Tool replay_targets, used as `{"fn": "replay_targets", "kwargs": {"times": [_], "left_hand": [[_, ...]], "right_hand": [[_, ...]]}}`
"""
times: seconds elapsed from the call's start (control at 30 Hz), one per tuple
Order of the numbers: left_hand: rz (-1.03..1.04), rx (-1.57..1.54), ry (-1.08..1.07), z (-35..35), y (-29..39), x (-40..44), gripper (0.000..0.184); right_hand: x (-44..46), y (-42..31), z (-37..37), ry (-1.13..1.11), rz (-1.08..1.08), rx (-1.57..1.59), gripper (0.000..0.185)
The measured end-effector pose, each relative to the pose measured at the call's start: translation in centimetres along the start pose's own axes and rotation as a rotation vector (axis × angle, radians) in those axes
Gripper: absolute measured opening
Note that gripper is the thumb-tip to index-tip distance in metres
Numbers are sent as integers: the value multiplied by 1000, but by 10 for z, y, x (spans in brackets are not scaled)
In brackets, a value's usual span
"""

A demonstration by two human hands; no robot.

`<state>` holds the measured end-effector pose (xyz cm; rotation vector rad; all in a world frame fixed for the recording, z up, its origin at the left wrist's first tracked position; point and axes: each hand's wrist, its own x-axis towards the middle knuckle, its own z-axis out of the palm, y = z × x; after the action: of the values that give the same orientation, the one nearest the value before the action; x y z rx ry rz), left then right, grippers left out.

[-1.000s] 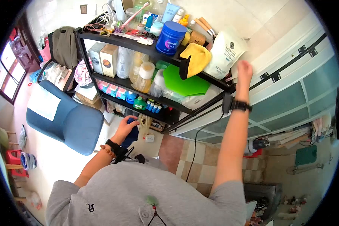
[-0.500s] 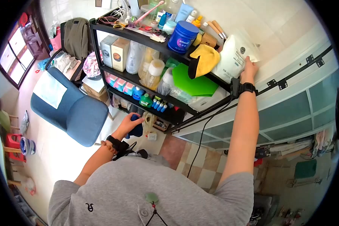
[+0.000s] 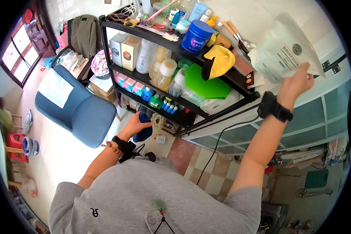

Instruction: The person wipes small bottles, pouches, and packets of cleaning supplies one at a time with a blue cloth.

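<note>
My right hand (image 3: 298, 85) grips the lower right edge of a large white pouch (image 3: 282, 50), which hangs tilted in the air off the right end of the black shelf. My left hand (image 3: 135, 125) is closed on a dark blue item (image 3: 143, 128) low in front of the shelf; what the item is I cannot make out. A yellow and black cloth (image 3: 219, 62) lies over the edge of the top shelf, beside a blue tub (image 3: 197, 37). Below it a green sheet (image 3: 206, 84) sticks out from the middle shelf.
The black shelf rack (image 3: 171, 46) holds bottles, boxes and tubes. A blue chair (image 3: 78, 109) stands at the left with a white cloth on it. At the right is a glazed door (image 3: 292, 124). A black cable (image 3: 214, 150) hangs from my right wrist.
My right hand has taken hold of the white pouch and lifted it off the shelf to the right. My left hand stays on the dark blue item, and the view has shifted somewhat.
</note>
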<state>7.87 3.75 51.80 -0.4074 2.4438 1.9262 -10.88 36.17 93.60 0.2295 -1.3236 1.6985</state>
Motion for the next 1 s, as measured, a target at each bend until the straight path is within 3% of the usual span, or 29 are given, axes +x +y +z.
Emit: {"fn": "replay_targets", "kwargs": {"times": [0.1, 0.23, 0.33, 0.47, 0.5, 0.6, 0.63, 0.73, 0.8, 0.93, 1.0], "left_hand": [[350, 463, 7, -10, 23, 3, 32], [430, 899, 9, -25, 65, -6, 30], [241, 481, -3, -32, 93, -6, 35], [6, -879, -334, -20, 87, -11, 48], [16, -1007, -429, -21, 85, -14, 53], [380, -514, -268, -20, 83, -25, 60], [288, -492, -165, -15, 75, -22, 62], [102, -690, 33, -11, 66, -21, 38], [113, -769, 61, -13, 61, -25, 33], [72, -967, 98, -27, 69, -40, 30], [3, -1023, 110, -34, 85, -49, 30]], "right_hand": [[-46, -22, -16, -66, 24, 7, 50], [-126, -1, -42, -139, 208, -204, 45], [-205, 26, -58, -350, 484, -183, 40], [-288, 48, -64, -197, 833, 137, 28], [-299, 55, -67, -149, 877, 173, 26], [-325, 52, -60, -83, 941, 166, 28], [-332, 47, -56, -138, 924, 161, 28], [-337, 36, -48, -327, 905, 125, 28], [-332, 42, -56, -446, 901, 48, 29], [-340, 59, -78, -746, 658, 119, 46], [-350, 75, -101, -995, 780, 140, 77]]}}
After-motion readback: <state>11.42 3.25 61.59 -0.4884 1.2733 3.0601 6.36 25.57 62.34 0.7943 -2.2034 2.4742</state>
